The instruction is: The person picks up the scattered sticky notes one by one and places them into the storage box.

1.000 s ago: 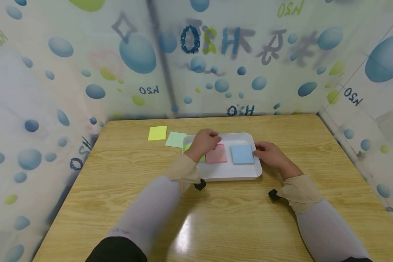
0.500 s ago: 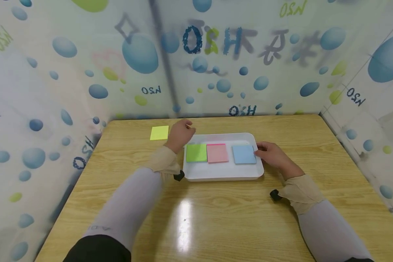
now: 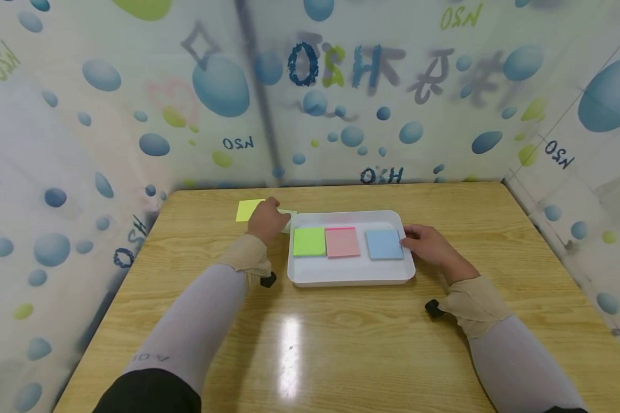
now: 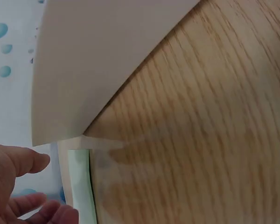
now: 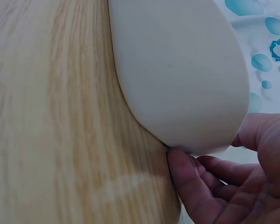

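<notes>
My left hand (image 3: pixel 266 221) hovers over a pale green sticky note pad (image 3: pixel 287 212) left of the white tray (image 3: pixel 351 274) and covers part of it. In the left wrist view its thumb and fingers are spread apart beside the pale green pad (image 4: pixel 82 186). My right hand (image 3: pixel 427 245) grips the tray's right end, thumb at the rim and fingers against the outside wall, as the right wrist view also shows. Inside the tray lie a bright green pad (image 3: pixel 309 242), a pink pad (image 3: pixel 343 242) beside it, and a blue pad (image 3: pixel 384 245) near the right wall.
A yellow sticky note pad (image 3: pixel 247 210) lies at the back left of the wooden table (image 3: pixel 351 344), partly behind my left hand. A wall sheet (image 3: pixel 418 115) printed with blue and green spots rises right behind the table's back edge.
My left hand has moved left, from above the tray to the pale green pad, uncovering the bright green and pink pads. My right hand keeps its grip on the tray.
</notes>
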### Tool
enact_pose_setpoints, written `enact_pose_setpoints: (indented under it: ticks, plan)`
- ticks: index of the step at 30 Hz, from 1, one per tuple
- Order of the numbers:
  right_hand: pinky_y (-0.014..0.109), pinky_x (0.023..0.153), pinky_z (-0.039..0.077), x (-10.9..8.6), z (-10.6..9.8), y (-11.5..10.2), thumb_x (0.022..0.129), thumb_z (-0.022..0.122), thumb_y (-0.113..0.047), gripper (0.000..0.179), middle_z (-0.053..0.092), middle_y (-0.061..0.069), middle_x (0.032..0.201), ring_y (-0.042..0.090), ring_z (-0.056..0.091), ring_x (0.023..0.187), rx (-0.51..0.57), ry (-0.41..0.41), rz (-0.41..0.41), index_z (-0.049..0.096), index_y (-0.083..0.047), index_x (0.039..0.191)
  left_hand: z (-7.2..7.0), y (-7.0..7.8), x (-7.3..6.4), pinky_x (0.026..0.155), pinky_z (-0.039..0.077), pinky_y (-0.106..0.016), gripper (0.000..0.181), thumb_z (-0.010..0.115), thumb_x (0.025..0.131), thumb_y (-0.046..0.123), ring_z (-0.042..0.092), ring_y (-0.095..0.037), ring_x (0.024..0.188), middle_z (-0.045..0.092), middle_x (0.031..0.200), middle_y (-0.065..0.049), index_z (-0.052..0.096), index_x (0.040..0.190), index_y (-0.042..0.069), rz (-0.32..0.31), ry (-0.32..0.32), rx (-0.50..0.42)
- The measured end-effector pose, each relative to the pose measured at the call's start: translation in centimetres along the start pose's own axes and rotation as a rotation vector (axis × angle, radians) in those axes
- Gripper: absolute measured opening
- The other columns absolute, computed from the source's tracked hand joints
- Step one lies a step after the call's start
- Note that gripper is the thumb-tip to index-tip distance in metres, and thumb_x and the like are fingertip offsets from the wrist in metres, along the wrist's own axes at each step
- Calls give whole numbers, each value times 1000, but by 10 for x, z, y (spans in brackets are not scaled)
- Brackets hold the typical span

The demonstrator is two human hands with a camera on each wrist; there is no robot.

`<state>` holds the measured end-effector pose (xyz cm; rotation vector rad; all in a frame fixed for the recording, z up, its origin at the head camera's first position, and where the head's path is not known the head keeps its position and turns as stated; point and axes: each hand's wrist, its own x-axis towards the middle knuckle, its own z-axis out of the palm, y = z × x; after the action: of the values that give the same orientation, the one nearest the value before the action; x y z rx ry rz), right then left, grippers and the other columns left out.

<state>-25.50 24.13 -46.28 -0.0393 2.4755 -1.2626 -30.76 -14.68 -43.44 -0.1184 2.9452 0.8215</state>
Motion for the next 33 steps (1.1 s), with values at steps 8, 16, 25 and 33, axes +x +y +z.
enact_pose_setpoints:
  ticks: [8, 16, 25, 33]
  plan:
    - [52, 112, 46, -1, -1, 0, 107, 53, -20, 57, 48, 27, 152, 36, 50, 132, 6, 4, 9, 38, 4, 157, 8, -5, 4, 101, 53, -55, 70, 66, 96, 47, 56, -42, 127, 56, 139, -27, 52, 142, -4, -72, -35, 96]
    - [53, 113, 46, -1, 0, -1, 107, 53, -20, 58, 48, 27, 153, 37, 50, 134, -1, 3, 4, 37, 5, 157, 11, -3, 5, 105, 47, -61, 73, 71, 91, 48, 50, -43, 132, 55, 138, -27, 51, 140, -3, -139, -38, 161]
    - [54, 114, 45, -1, -1, -1, 107, 53, -21, 58, 47, 27, 154, 38, 49, 135, -12, 8, 1, 38, 4, 157, 9, -10, 17, 108, 47, -58, 99, 71, 87, 59, 45, -47, 138, 47, 146, -32, 35, 153, -7, -166, -129, 242]
    - [52, 113, 46, -1, 0, -1, 107, 54, -21, 58, 48, 27, 153, 37, 50, 133, -13, 6, 15, 38, 4, 157, -1, -14, 25, 107, 49, -50, 95, 73, 84, 54, 56, -41, 127, 54, 140, -28, 43, 146, -12, -134, -262, 264]
